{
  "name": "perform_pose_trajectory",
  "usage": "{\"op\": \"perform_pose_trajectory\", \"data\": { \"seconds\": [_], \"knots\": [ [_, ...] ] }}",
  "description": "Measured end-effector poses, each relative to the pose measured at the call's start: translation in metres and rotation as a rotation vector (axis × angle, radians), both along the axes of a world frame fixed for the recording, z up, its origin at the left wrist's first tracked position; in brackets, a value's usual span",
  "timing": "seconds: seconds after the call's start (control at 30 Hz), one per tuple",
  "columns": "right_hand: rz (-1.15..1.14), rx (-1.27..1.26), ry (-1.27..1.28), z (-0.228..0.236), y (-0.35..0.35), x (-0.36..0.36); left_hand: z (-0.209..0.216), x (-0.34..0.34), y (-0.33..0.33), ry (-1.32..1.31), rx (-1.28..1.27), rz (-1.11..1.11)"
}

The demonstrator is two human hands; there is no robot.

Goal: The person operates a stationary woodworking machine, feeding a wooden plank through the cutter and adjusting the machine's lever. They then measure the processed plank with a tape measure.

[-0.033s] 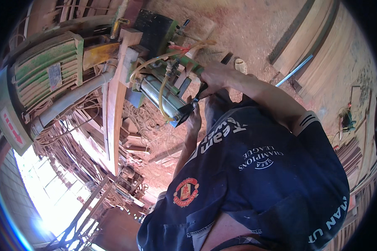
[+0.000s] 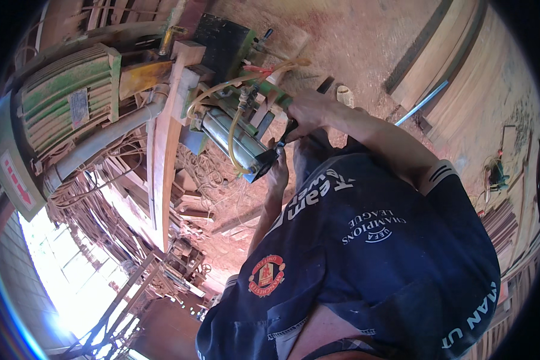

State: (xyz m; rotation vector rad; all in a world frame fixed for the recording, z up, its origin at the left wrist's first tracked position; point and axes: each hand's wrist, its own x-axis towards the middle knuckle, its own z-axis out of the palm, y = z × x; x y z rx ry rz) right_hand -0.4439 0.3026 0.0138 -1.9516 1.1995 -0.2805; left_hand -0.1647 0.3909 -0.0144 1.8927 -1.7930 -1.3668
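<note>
My right hand is closed around a dark-handled tool, whose exact kind I cannot make out. Its lower end reaches the end of a silver pneumatic cylinder. Just below, my left hand is closed at the same spot, its fingertips against the tool's lower end and the blue-edged cap of the cylinder; what they grip is partly hidden. A yellowish air hose curves over the cylinder and joins a metal fitting.
A ribbed green motor and a grey pipe are at the left. An upright wooden beam stands beside the cylinder. Long boards lie at the upper right, near a pale blue rod. Tangled cords lie on the dusty floor.
</note>
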Motion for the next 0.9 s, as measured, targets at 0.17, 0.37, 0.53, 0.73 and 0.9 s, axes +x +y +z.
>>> {"op": "perform_pose_trajectory", "data": {
  "seconds": [0.17,0.37,0.53,0.73,0.9],
  "knots": [
    [0.010,-0.011,0.035,-0.009,-0.007,0.001,-0.011,0.002,-0.006,0.009,0.013,0.012],
    [0.101,-0.052,0.145,-0.001,-0.008,0.022,-0.020,0.014,-0.028,0.136,0.062,-0.103],
    [0.153,-0.017,0.287,0.009,-0.010,0.035,-0.055,0.024,-0.044,0.135,0.120,-0.317],
    [0.192,0.014,0.263,0.007,-0.012,0.028,-0.074,0.022,-0.026,0.366,0.130,0.016],
    [0.151,-0.022,0.249,0.001,-0.011,0.016,-0.055,0.012,-0.030,0.366,0.083,-0.092]
  ]
}}
